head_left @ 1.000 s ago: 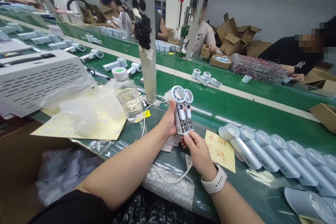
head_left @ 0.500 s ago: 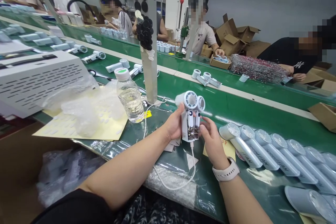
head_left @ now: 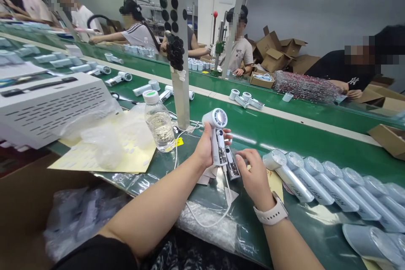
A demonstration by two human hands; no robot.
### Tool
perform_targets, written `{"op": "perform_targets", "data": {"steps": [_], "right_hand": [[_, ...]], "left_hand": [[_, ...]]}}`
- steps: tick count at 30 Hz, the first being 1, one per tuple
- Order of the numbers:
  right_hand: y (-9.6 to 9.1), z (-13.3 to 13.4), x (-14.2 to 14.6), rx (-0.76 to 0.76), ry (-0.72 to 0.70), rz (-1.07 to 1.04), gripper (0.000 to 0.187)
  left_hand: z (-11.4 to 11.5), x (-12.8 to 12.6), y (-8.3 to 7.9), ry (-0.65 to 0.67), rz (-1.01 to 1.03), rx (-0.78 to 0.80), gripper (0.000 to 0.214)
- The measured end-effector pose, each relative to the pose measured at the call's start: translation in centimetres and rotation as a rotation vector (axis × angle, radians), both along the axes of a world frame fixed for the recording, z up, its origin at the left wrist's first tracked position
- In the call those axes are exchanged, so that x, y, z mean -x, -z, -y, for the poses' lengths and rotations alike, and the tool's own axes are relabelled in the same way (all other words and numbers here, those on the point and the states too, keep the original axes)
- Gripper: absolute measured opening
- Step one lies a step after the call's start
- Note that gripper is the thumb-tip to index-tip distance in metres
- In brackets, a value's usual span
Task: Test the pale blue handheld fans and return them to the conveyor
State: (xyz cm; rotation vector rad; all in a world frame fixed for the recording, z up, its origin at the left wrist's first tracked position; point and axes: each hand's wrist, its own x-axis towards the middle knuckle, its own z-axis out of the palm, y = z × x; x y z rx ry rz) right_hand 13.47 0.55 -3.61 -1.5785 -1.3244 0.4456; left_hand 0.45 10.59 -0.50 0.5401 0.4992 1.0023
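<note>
Head view: hands (head_left: 205, 148) (head_left: 253, 173) apart, seemingly half-curled

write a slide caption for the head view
Left hand holding a fan with a white cable at its base, right hand nearby.

Factory assembly line, long green worktop (head_left: 284, 133), rows of fans (head_left: 317, 183), workers (head_left: 244, 52) opposite, cardboard boxes (head_left: 268, 46)

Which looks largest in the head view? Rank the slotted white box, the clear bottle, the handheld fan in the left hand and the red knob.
1. Slotted white box, though cut off by the frame
2. Clear bottle
3. Handheld fan in the left hand, partly covered
4. Red knob
</note>
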Motion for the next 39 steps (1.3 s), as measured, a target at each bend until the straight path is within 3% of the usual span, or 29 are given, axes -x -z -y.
{"op": "perform_targets", "data": {"steps": [6,12,16,20,24,26,29,31,33,35,39], "right_hand": [[-0.2,0.1,0.8,0.003,-0.026,-0.002,0.033],[-0.6,0.8,2.2,0.086,-0.278,-0.056,0.045],[-0.7,1.2,2.5,0.072,-0.354,-0.177,0.044],[-0.5,1.4,2.2,-0.01,-0.357,-0.235,0.046],[-0.2,1.9,2.6,-0.052,-0.34,-0.221,0.045],[-0.1,2.2,2.7,-0.085,-0.328,-0.205,0.042],[0.0,2.2,2.2,-0.13,-0.226,-0.159,0.042],[0.3,1.9,1.5,-0.128,-0.101,-0.154,0.037],[0.8,1.5,0.8,-0.092,-0.023,-0.219,0.038],[1.2,1.2,0.4,-0.048,-0.053,-0.323,0.053],[1.6,1.2,0.5,0.01,-0.21,-0.399,0.048]], "left_hand": [[0.4,-0.1,-0.3,-0.042,-0.006,-0.01,0.072],[0.9,-0.3,-0.7,-0.065,0.024,-0.044,0.079],[1.4,-0.7,-0.4,-0.028,0.085,-0.018,0.078],[1.8,-0.9,0.2,0.009,0.146,0.069,0.076],[1.8,-0.9,0.6,0.027,0.078,0.082,0.082],[1.6,-0.8,0.6,-0.058,0.059,0.111,0.081],[1.4,-0.9,0.7,-0.311,0.032,0.132,0.073],[1.8,-1.1,0.8,-0.366,-0.012,0.034,0.071],[2.7,-1.2,1.0,-0.279,-0.094,-0.18,0.072],[3.7,-1.1,1.2,-0.189,-0.228,-0.445,0.074],[4.2,-0.3,1.2,-0.206,-0.566,-0.876,0.083]]}}
